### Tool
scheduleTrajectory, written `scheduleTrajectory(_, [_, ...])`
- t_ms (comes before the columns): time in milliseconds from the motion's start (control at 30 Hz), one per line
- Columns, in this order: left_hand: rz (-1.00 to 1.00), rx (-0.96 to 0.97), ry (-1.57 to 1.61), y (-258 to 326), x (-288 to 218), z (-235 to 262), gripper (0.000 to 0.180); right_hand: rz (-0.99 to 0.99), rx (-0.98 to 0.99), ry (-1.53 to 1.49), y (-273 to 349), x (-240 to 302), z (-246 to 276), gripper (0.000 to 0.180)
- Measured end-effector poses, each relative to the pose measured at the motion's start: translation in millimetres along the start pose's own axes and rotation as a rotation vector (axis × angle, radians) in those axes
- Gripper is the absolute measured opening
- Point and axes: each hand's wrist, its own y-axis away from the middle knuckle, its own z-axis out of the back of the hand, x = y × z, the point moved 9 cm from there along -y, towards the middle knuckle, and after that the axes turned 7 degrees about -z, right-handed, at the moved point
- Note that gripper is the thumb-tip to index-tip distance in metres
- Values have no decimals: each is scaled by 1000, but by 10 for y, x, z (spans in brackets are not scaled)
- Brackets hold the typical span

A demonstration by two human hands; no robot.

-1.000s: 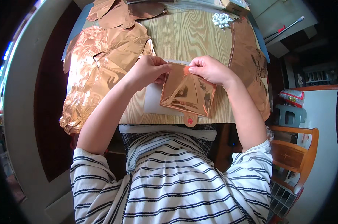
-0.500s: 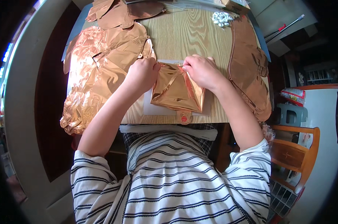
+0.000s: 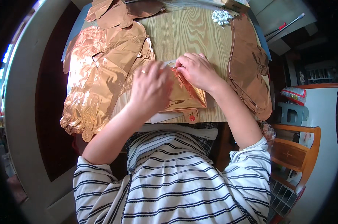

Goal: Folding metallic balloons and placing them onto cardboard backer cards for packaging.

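Observation:
A shiny copper-coloured foil balloon (image 3: 185,99), folded into a flat packet, lies in front of me on a pale sheet (image 3: 160,118). From its near edge sticks a tab with a red mark (image 3: 192,118). My right hand (image 3: 197,71) is closed, with thumb and fingers pinching the packet's far edge. Over the packet's left side is my left hand (image 3: 151,86), smeared by motion. Its fingertips are too blurred to show whether they grip the foil, and it hides that part of the packet.
Crumpled foil balloons (image 3: 98,71) cover the table's left side, and more foil pieces (image 3: 111,15) lie at the far left. Flat foil balloons (image 3: 249,63) line the right edge. Beyond them sits a cluster of small white pieces (image 3: 222,17). A wooden chair (image 3: 294,153) stands at right.
My left hand has left the packet's far left corner and moved right and nearer, across the foil. The right hand still pinches the far edge, slightly further left. The tab has shifted right.

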Motion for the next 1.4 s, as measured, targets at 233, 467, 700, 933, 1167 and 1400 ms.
scheduleTrajectory(233, [41, 161, 73, 265, -80, -396, 87, 61, -221, 124, 70, -8, 124, 17])
scheduleTrajectory(467, [68, 104, 36, 383, -124, -468, 91, 30, -239, 108, 494, 481, 112, 47])
scheduleTrajectory(700, [49, 142, 40, 358, -137, -449, 95, -5, -12, 139, 623, 224, -227, 68])
scheduleTrajectory(933, [48, 180, 18, 347, -192, -423, 101, -12, 20, 221, 647, 84, -190, 69])
scheduleTrajectory(1167, [67, 188, 32, 357, -171, -389, 105, -193, -202, -337, 535, -585, 544, 26])
scheduleTrajectory(1400, [78, 202, 57, 336, -166, -399, 107, -264, 186, -471, 131, -897, 276, 20])
